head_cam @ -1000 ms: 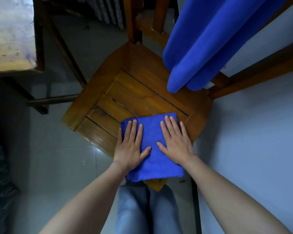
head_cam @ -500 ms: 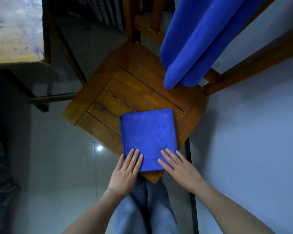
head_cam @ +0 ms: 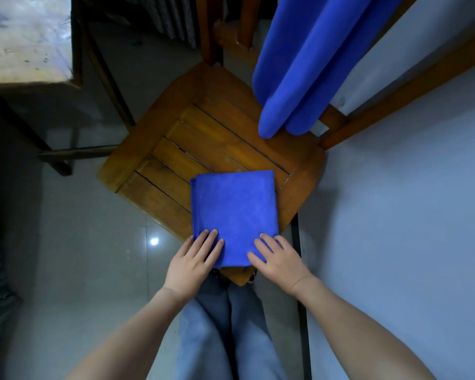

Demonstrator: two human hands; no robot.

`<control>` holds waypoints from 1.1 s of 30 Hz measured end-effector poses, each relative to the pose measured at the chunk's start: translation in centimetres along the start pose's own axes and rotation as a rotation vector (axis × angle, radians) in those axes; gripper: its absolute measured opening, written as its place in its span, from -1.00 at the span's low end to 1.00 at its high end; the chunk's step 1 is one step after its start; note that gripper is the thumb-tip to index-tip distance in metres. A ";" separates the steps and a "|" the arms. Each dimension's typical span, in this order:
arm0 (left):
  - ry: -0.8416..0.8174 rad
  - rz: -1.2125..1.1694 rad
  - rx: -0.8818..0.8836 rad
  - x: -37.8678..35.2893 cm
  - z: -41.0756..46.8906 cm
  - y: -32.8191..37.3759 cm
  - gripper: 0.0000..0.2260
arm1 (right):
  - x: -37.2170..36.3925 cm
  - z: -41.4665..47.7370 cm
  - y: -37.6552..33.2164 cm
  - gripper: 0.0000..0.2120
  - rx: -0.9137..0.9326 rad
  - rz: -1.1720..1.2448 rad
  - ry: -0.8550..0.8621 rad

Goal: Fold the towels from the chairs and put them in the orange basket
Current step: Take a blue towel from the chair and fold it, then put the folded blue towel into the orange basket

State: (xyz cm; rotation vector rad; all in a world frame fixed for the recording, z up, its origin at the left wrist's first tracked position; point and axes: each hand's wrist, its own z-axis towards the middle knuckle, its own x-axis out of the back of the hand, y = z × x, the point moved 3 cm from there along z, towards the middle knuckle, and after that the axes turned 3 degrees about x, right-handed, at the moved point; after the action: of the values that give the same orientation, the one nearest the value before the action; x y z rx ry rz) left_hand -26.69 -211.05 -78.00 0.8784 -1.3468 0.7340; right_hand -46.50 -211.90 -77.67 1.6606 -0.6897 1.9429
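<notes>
A folded blue towel [head_cam: 233, 212] lies as a neat rectangle on the near corner of a wooden chair seat [head_cam: 192, 149]. My left hand [head_cam: 194, 261] rests with straight fingers on the towel's near left edge. My right hand [head_cam: 276, 260] lies flat on its near right edge, fingers spread. A second blue towel [head_cam: 305, 64] hangs unfolded from the chair's back at the upper right, its lower end just above the seat. No orange basket is in view.
A pale wall [head_cam: 409, 215] runs close along the right side of the chair. A worn table [head_cam: 25, 42] with dark legs stands at the upper left. Grey tiled floor [head_cam: 93, 256] lies left of the chair. My legs in jeans [head_cam: 222, 330] are below.
Both hands slid from the middle of the folded towel back to its near edge. The towel now lies flat and square.
</notes>
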 end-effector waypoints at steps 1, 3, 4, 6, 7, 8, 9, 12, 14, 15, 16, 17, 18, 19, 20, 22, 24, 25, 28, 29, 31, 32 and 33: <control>0.002 -0.025 0.010 0.7 -0.1 0.2 -0.61 | 0.8 0.2 -0.2 -0.81 -0.006 0.008 0.009; -0.036 -0.102 0.006 1.4 -0.1 0.4 -0.64 | 1.8 0.7 -0.1 -0.75 -0.018 0.030 0.019; -0.055 -0.126 -0.008 1.8 0.0 0.4 -0.62 | 2.1 0.9 0.1 -0.73 -0.022 0.038 0.022; -0.082 -0.150 -0.019 4.1 0.2 0.0 -0.50 | 4.3 1.7 0.3 -0.73 -0.011 0.042 0.050; -0.110 -0.143 -0.014 5.3 0.2 -0.2 -0.44 | 5.5 2.1 0.3 -0.74 -0.004 0.049 0.063; -0.108 -0.126 -0.016 6.7 0.1 -0.3 -0.46 | 6.9 2.6 0.4 -0.75 -0.004 0.062 0.078; -0.079 -0.104 -0.018 8.5 0.1 -0.5 -0.52 | 8.6 3.2 0.5 -0.78 0.000 0.072 0.102; -0.038 -0.093 0.017 12.4 1.0 -1.3 -0.63 | 12.2 4.9 1.0 -0.86 0.017 0.088 0.114; -0.033 -0.081 0.052 16.2 1.2 -1.4 -0.63 | 15.5 6.0 1.1 -0.87 0.042 0.097 0.106; -0.019 -0.071 0.062 17.8 1.1 -1.4 -0.64 | 17.0 6.5 1.2 -0.86 0.057 0.094 0.105; -0.011 -0.061 0.067 19.2 1.1 -1.5 -0.67 | 18.1 7.0 1.2 -0.86 0.072 0.087 0.104; -0.001 -0.051 0.069 20.6 0.8 -1.7 -0.69 | 19.3 7.6 1.2 -0.85 0.094 0.087 0.108; 0.009 -0.033 0.075 22.4 0.3 -1.9 -0.70 | 20.8 8.4 1.0 -0.85 0.132 0.097 0.114; 0.019 -0.019 0.076 23.7 0.1 -2.2 -0.70 | 21.8 9.1 0.9 -0.85 0.171 0.101 0.116; 0.016 -0.003 0.079 24.7 -0.2 -2.6 -0.64 | 22.7 9.8 0.8 -0.85 0.203 0.101 0.112; 0.018 0.046 0.125 28.1 -1.3 -3.6 -0.52 | 25.2 12.1 0.3 -0.86 0.310 0.091 0.122; 0.061 0.083 0.160 30.5 -1.9 -5.0 -0.47 | 27.1 14.7 0.0 -0.88 0.372 0.075 0.134; 0.084 0.111 0.188 32.1 -2.7 -6.0 -0.45 | 28.2 16.6 -0.5 -0.89 0.428 0.061 0.153; 0.163 0.197 0.298 36.4 -6.3 -8.9 -0.47 | 32.0 22.0 -3.7 -0.90 0.572 0.015 0.207; 0.187 0.212 0.317 37.5 -7.0 -9.7 -0.48 | 32.9 23.5 -4.4 -0.90 0.604 0.003 0.231; 0.228 0.239 0.376 39.8 -9.1 -11.3 -0.50 | 34.9 26.4 -6.6 -0.91 0.674 0.002 0.295; 0.254 0.247 0.416 41.0 -10.3 -12.0 -0.52 | 35.9 27.6 -7.9 -0.91 0.708 0.000 0.322; 0.282 0.258 0.435 41.9 -11.1 -12.7 -0.55 | 36.6 28.7 -8.7 -0.90 0.726 -0.005 0.335</control>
State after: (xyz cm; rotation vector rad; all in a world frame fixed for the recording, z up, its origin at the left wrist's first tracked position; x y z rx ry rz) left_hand -6.07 -209.64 -37.89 0.9046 -1.0730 1.3358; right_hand -24.64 -222.75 -37.16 1.6142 0.1833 2.5639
